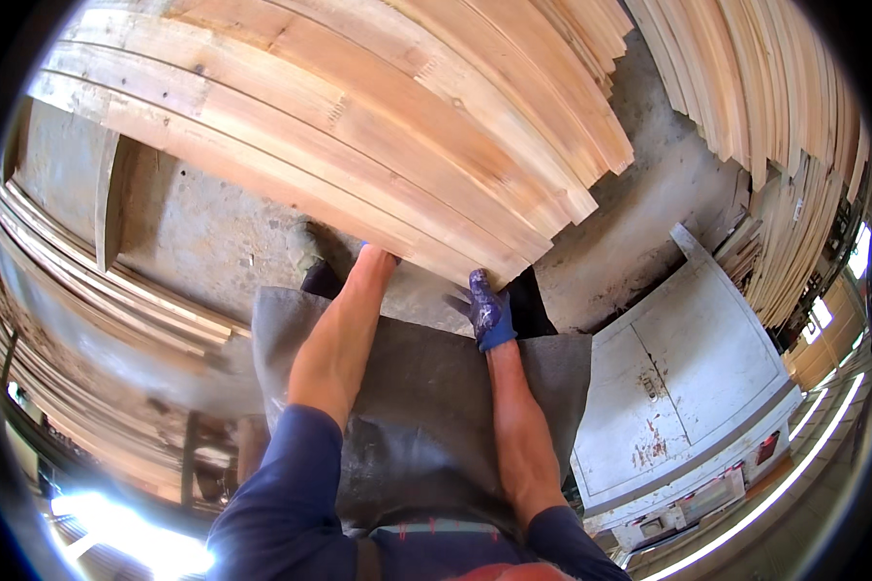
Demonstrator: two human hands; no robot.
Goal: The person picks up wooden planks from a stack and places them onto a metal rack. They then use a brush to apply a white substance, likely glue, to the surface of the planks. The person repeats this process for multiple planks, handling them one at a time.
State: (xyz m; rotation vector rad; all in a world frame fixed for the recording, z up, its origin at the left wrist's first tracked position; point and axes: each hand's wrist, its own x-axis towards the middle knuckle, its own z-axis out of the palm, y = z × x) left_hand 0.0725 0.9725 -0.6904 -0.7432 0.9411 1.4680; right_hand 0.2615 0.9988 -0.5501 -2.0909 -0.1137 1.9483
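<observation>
Several long pale wooden boards (pixel 291 165) lie side by side in front of me, some with finger joints and knots. My right hand (pixel 491 312), in a blue glove with whitish stains, grips the nearest board (pixel 397 237) close to its right end. The fingers reach onto the board's near edge. Farther left along that edge is my left hand (pixel 376 254); its wrist meets the board, and only a sliver of blue glove shows. The board hides its fingers. A dark grey apron (pixel 417 407) hangs between my forearms.
To the right stands a worn, pale metal cabinet (pixel 664 387) with rusty marks. More boards are stacked at the upper right (pixel 746 77), and long timber strips (pixel 116 290) lie at the left. My shoe (pixel 305 247) shows on the concrete floor (pixel 213 208).
</observation>
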